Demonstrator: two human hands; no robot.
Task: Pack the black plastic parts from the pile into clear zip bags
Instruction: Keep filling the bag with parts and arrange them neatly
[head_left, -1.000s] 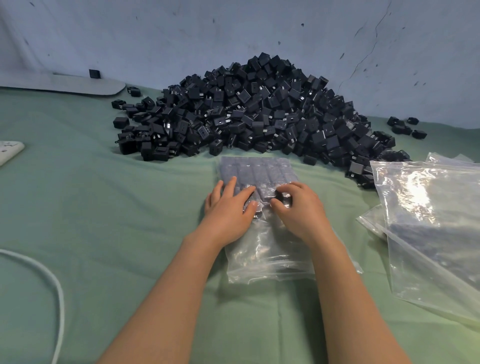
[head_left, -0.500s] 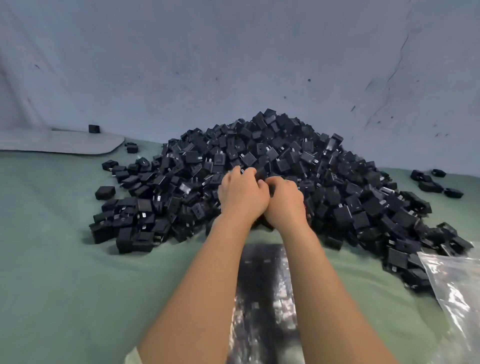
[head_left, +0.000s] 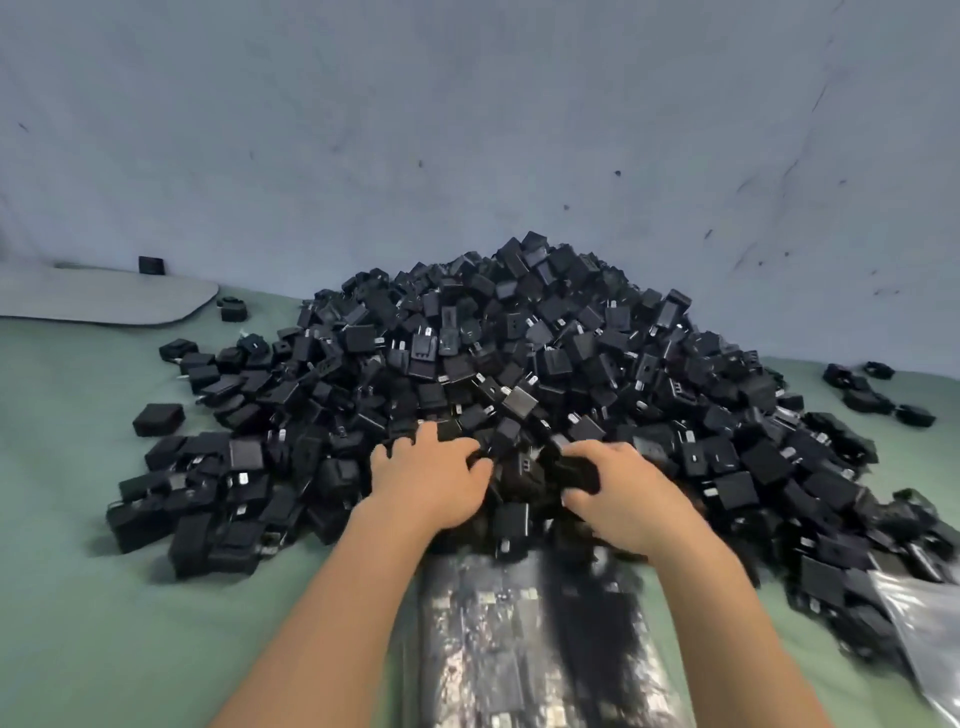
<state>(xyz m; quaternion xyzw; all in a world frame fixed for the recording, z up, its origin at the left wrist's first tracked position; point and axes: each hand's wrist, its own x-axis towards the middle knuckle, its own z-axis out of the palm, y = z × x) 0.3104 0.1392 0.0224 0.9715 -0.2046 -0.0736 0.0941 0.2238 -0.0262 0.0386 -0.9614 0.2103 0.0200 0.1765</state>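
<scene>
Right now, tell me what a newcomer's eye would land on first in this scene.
The big pile of black plastic parts heaped against the grey wall at centre grabs the eye first. Next, the left hand and right hand dig into its near edge, the right one curled round a black part. Between the forearms lies a clear zip bag already holding parts.
</scene>
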